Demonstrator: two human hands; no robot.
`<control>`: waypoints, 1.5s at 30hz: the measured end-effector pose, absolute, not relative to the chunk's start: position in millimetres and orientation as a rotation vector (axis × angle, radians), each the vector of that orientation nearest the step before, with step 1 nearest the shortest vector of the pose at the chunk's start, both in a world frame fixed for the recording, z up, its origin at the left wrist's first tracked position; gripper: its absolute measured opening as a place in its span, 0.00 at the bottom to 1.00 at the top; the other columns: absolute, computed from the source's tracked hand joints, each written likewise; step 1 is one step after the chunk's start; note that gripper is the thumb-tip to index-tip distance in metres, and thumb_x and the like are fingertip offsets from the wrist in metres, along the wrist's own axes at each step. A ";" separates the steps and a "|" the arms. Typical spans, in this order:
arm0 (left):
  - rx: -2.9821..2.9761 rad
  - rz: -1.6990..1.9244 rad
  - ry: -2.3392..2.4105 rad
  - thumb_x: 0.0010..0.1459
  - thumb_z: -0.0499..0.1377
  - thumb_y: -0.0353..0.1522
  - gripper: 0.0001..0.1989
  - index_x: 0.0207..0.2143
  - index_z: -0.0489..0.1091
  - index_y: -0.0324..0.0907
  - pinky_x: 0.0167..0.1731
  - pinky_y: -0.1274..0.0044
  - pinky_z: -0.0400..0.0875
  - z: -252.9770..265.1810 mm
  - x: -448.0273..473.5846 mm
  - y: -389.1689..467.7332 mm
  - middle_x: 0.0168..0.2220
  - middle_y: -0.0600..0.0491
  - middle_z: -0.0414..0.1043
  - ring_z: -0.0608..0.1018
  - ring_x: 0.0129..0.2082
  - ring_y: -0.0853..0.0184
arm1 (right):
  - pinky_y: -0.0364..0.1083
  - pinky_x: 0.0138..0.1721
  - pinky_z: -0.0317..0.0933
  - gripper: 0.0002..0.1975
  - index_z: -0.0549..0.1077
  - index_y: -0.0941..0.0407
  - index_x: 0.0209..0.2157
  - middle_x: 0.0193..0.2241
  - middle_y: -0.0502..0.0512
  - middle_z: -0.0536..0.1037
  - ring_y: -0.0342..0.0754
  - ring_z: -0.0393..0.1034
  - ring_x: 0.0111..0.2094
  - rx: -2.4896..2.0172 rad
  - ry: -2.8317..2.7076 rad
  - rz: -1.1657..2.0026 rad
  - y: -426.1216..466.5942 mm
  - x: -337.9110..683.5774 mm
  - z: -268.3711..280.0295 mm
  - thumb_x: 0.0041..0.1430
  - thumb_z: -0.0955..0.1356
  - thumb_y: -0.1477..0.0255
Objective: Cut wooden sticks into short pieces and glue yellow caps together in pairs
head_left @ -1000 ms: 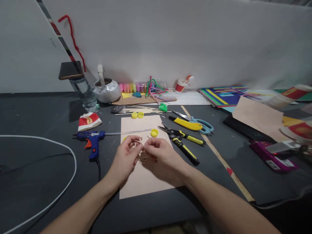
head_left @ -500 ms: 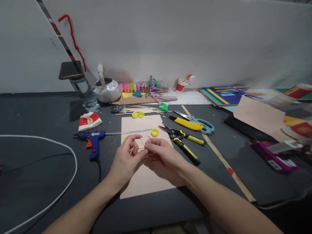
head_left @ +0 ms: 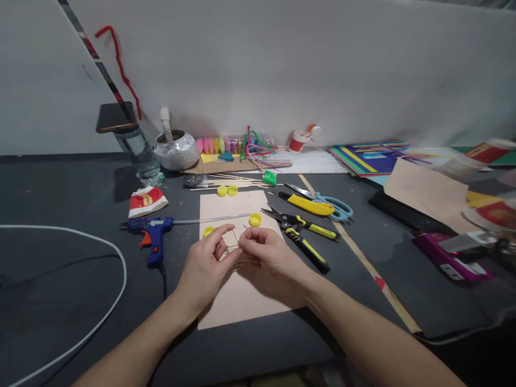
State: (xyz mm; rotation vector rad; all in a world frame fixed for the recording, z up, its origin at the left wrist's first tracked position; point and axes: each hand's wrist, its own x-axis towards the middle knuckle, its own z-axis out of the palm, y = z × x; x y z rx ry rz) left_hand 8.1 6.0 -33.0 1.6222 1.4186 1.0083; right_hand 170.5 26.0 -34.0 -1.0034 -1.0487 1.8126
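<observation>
Between both hands is a small frame of thin wooden sticks (head_left: pixel 236 234), partly hidden by the fingers. My left hand (head_left: pixel 207 263) curls round its left side, thumb and fingers pinched in. My right hand (head_left: pixel 268 250) grips its right side between thumb and fingertips. Below the hands lies a pale sheet of paper (head_left: pixel 226 309). One yellow cap (head_left: pixel 255 219) is just beyond my right fingers, and another yellow cap (head_left: pixel 209 231) shows behind my left fingers.
A blue glue gun (head_left: pixel 157 242) lies left of the paper, near a white cable (head_left: pixel 116 250). To the right are pliers (head_left: pixel 308 250), a yellow cutter (head_left: pixel 308 204) and blue scissors (head_left: pixel 336 207). Wooden sticks (head_left: pixel 226 181) lie behind, near a silver pot (head_left: pixel 177 153).
My left fingers have shifted slightly, showing more of the yellow cap behind them. Both hands keep hold of the stick frame; the view has moved very little.
</observation>
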 end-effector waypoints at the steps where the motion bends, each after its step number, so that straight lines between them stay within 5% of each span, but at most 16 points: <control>1: 1.630 1.009 1.423 0.56 0.63 0.35 0.19 0.50 0.74 0.42 0.27 0.77 0.55 -33.3 8.0 6.1 0.21 0.63 0.57 0.63 0.22 0.69 | 0.41 0.22 0.44 0.17 0.67 0.57 0.22 0.15 0.42 0.62 0.37 0.50 0.18 -1.004 -1.069 1.804 26.4 170.9 -34.6 0.48 0.76 0.63; 13: 1.489 1.051 1.353 0.53 0.64 0.32 0.19 0.49 0.75 0.43 0.26 0.78 0.55 -34.6 7.6 8.8 0.20 0.64 0.55 0.62 0.21 0.71 | 0.43 0.25 0.50 0.15 0.67 0.56 0.24 0.18 0.44 0.63 0.40 0.54 0.21 -1.097 -1.398 1.567 25.1 174.8 -27.2 0.57 0.69 0.62; 21: 1.204 1.094 1.186 0.49 0.68 0.35 0.23 0.49 0.74 0.40 0.25 0.80 0.58 -37.5 8.5 14.8 0.25 0.60 0.64 0.65 0.23 0.72 | 0.44 0.28 0.57 0.12 0.72 0.56 0.38 0.28 0.50 0.72 0.44 0.63 0.27 -1.408 -1.658 0.822 46.6 217.6 -3.0 0.62 0.64 0.62; 27: 1.107 1.079 1.146 0.48 0.69 0.32 0.23 0.48 0.76 0.41 0.26 0.80 0.56 -39.9 7.6 14.0 0.23 0.63 0.56 0.61 0.23 0.73 | 0.49 0.36 0.61 0.09 0.73 0.56 0.42 0.32 0.54 0.76 0.49 0.69 0.31 -1.849 -1.911 0.224 68.9 280.6 20.3 0.61 0.67 0.69; 31: 1.052 1.018 1.080 0.49 0.70 0.35 0.23 0.48 0.76 0.40 0.26 0.80 0.57 -37.6 7.7 10.4 0.23 0.62 0.58 0.62 0.23 0.74 | 0.55 0.45 0.66 0.10 0.73 0.59 0.44 0.40 0.55 0.76 0.51 0.72 0.41 -2.088 -2.129 -0.029 87.4 311.8 7.8 0.63 0.69 0.70; 39: 0.984 0.958 1.042 0.48 0.70 0.32 0.22 0.47 0.74 0.40 0.27 0.81 0.59 -37.3 12.5 10.8 0.24 0.62 0.62 0.65 0.24 0.74 | 0.57 0.50 0.66 0.11 0.73 0.59 0.47 0.45 0.57 0.76 0.52 0.71 0.47 -2.151 -2.328 -0.254 97.6 319.9 -18.3 0.67 0.67 0.67; 45: 0.974 1.019 1.076 0.49 0.71 0.30 0.22 0.48 0.73 0.42 0.27 0.82 0.59 -46.1 11.5 13.3 0.27 0.61 0.66 0.66 0.25 0.74 | 0.50 0.40 0.67 0.14 0.75 0.59 0.43 0.40 0.60 0.79 0.54 0.74 0.40 -2.083 -2.443 -0.081 75.7 313.9 -9.4 0.67 0.64 0.64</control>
